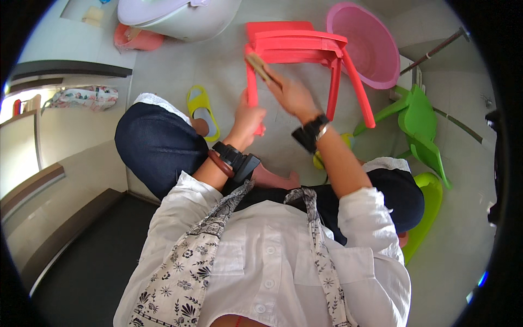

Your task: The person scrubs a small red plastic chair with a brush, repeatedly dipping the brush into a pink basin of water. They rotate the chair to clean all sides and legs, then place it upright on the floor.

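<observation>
A small red plastic chair (300, 43) lies tipped over in front of me, with its legs pointing towards me. My left hand (247, 120) grips the end of its left leg. In my right hand (294, 96) is a wooden-backed brush (258, 67), held against the upper part of that same leg, near where it joins the seat. The bristles are hidden, and the brush and hand look slightly blurred. Black devices are strapped to both my wrists.
A pink basin (367, 47) stands behind the chair at the right. Beside it is a green plastic chair (419, 118). A toilet (184, 18) and a pink bin (137, 39) are at the far left. My feet wear yellow slippers (200, 100). A dark mat (94, 249) lies at left.
</observation>
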Demonstrator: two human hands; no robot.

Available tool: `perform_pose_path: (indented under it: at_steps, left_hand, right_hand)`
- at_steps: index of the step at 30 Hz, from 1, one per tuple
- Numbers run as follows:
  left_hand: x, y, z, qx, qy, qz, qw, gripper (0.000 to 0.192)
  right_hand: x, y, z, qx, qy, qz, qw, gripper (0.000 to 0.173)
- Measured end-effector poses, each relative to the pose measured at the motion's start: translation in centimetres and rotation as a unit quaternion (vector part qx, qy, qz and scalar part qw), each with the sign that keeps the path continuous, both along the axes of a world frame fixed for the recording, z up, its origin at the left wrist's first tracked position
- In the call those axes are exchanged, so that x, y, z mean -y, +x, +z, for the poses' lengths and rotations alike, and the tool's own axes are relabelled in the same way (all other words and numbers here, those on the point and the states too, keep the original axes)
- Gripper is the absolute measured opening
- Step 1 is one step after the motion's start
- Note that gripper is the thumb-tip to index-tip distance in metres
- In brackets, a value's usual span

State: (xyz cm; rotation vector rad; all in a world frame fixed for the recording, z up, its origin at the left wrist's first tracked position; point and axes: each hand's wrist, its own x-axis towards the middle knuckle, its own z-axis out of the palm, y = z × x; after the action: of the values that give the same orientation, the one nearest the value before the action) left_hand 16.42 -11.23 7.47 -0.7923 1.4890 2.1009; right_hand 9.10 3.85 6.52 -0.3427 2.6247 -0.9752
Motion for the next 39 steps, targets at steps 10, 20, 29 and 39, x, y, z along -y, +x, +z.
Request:
perform_pose_path:
  at_steps: [10,20,29,39]
  left_hand:
    - [-0.4,0.0,1.3,0.003,-0.053,0.021,0.998,0.075]
    - [-1.0,0.3,-0.6,0.012,-0.066,0.029,0.997,0.067]
    - [-0.4,1.1,-1.4,-0.01,0.007,0.033,0.999,0.08]
    - [4.4,-2.6,-1.1,-0.013,-0.023,0.081,0.996,0.069]
  right_hand:
    - [5.2,-2.9,2.7,-0.011,0.071,-0.003,0.997,0.052]
    - [6.1,-3.7,3.8,0.035,0.103,0.001,0.994,0.048]
    - [3.6,0.3,3.8,0.115,0.116,0.005,0.987,0.051]
    - [-20.0,-4.3,10.8,-0.103,0.03,-0.165,0.98,0.062]
